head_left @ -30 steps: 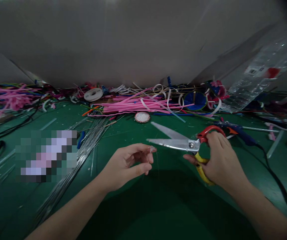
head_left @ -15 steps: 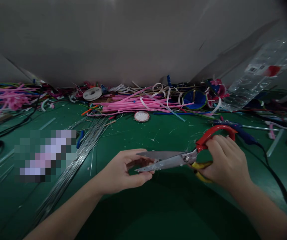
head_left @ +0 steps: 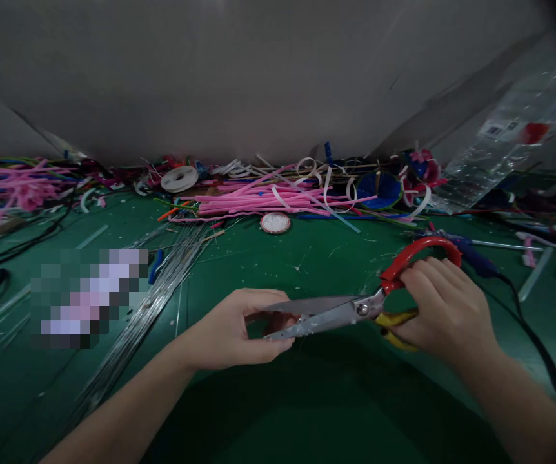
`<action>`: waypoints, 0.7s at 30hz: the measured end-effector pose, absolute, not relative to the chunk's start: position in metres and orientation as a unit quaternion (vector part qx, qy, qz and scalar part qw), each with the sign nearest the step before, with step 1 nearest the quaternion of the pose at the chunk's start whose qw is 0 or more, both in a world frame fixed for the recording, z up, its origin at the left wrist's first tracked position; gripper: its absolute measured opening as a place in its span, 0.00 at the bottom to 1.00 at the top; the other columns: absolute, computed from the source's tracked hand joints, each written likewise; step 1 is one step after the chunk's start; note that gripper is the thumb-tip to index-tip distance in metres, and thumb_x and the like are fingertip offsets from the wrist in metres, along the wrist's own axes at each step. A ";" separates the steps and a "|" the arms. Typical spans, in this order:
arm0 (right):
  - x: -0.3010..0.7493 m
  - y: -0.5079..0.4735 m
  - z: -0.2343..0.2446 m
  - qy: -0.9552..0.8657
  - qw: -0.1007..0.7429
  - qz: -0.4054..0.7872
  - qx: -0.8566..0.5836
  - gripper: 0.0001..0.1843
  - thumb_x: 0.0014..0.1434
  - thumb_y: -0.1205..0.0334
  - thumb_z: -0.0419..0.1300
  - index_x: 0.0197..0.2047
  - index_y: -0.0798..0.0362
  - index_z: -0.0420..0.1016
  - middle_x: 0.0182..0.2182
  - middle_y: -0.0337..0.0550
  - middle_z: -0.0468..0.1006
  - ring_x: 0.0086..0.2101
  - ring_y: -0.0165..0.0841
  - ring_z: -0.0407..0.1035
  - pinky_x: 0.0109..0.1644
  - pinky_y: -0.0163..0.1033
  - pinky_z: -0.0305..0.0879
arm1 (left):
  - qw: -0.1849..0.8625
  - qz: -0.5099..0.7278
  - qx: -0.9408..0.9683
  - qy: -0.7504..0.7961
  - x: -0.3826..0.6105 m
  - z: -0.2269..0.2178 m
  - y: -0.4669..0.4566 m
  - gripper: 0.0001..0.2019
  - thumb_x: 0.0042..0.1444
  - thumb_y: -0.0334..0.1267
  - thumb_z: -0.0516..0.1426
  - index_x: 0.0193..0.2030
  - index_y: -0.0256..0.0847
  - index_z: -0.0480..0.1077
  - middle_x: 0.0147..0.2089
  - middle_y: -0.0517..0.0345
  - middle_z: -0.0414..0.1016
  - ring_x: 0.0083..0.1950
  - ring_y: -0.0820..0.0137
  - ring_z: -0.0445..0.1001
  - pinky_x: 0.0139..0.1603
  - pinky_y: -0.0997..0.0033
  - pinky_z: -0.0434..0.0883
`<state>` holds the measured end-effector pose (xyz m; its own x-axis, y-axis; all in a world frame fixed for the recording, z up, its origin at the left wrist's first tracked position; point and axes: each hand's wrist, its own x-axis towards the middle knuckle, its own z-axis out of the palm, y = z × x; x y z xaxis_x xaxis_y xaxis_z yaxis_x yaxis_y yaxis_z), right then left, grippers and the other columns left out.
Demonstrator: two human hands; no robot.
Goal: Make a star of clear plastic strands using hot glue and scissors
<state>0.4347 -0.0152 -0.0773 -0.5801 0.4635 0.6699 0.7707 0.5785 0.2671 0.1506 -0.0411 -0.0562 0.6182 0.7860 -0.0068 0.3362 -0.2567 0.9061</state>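
Scissors (head_left: 362, 309), half open, in our right hand (head_left: 447, 306).
Its grip is clamped on the handles (head_left: 398, 261); at the blades (head_left: 333, 318) our left hand (head_left: 237, 328) is curled, its hold we cannot tell. Behind the scissors lie pink sticks (head_left: 258, 203).

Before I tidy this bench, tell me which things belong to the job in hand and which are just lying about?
In use:
steel scissors with red and yellow handles, in the right grip
left grip at the blades, contents unclear

Apparently lying about:
long pink stems
round white spool
thin silver wires
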 end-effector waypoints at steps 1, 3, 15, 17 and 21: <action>0.435 -0.015 -0.077 -0.846 0.276 -0.276 -0.365 0.08 0.47 0.60 0.58 0.25 0.54 0.61 0.22 0.41 0.64 0.26 0.32 0.58 0.29 0.38 0.54 | 0.483 0.227 0.762 0.367 0.150 -0.055 -0.041 0.03 0.50 0.33 0.55 0.30 0.35 0.66 0.30 0.60 0.63 0.30 0.76 0.62 0.30 0.78 0.62; 0.435 -0.016 -0.076 -0.846 0.277 -0.274 -0.363 0.08 0.47 0.61 0.58 0.24 0.54 0.61 0.21 0.41 0.64 0.25 0.31 0.58 0.28 0.38 0.54 | 0.484 0.220 0.766 0.360 0.150 -0.055 -0.040 0.03 0.51 0.32 0.55 0.31 0.35 0.66 0.30 0.60 0.63 0.30 0.77 0.62 0.30 0.78 0.61; 0.436 -0.017 -0.073 -0.849 0.282 -0.273 -0.352 0.08 0.47 0.63 0.59 0.24 0.54 0.62 0.20 0.40 0.64 0.24 0.31 0.59 0.28 0.38 0.56 | 0.508 0.220 0.756 0.348 0.149 -0.056 -0.040 0.03 0.51 0.30 0.54 0.33 0.36 0.68 0.30 0.61 0.64 0.30 0.76 0.62 0.30 0.78 0.61; 0.436 -0.017 -0.072 -0.846 0.286 -0.279 -0.353 0.07 0.46 0.63 0.59 0.24 0.54 0.62 0.20 0.39 0.64 0.24 0.30 0.59 0.28 0.37 0.56 | 0.515 0.220 0.752 0.349 0.149 -0.056 -0.040 0.03 0.50 0.30 0.54 0.33 0.36 0.68 0.30 0.60 0.65 0.30 0.76 0.62 0.30 0.78 0.61; 0.437 -0.018 -0.072 -0.846 0.290 -0.285 -0.345 0.06 0.47 0.66 0.58 0.25 0.53 0.62 0.20 0.38 0.64 0.24 0.30 0.58 0.28 0.37 0.56 | 0.533 0.223 0.741 0.343 0.150 -0.056 -0.040 0.03 0.50 0.30 0.55 0.32 0.36 0.68 0.29 0.61 0.64 0.30 0.77 0.62 0.29 0.78 0.60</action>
